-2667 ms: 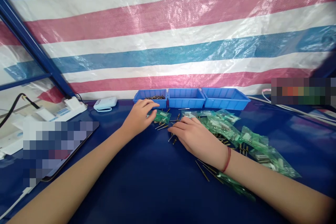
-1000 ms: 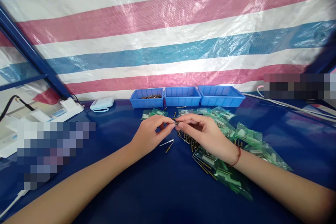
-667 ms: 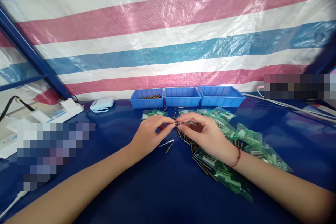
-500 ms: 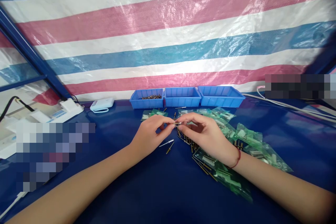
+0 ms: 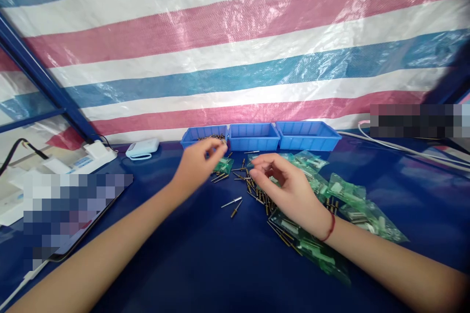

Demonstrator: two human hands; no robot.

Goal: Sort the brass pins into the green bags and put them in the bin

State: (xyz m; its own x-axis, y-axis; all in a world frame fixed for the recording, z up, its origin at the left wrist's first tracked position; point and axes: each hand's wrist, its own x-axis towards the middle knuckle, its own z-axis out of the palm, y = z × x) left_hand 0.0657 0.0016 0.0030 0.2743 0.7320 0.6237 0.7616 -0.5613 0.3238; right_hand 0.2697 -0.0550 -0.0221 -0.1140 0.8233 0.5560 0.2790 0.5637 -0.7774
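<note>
**Carrying a small part to the leftmost bin**

The left hand point(image 5: 196, 164), fingertips pinched on something too small to identify, hovers just before the leftmost blue bin point(image 5: 204, 135). The right hand point(image 5: 282, 186), loosely curled and empty, hangs above the scattered pins point(image 5: 235, 203) and green bags point(image 5: 345, 190) on the table point(image 5: 205, 254). Good practice, by judgement: release well past the bin's rim.

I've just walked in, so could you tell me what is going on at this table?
A person sits at a blue table strewn with small metal pins and green plastic bags. Their left hand reaches toward the leftmost blue bin, fingertips pinched together on what may be a small pin. Their right hand hovers, fingers loosely curled, over the loose pins.
</note>
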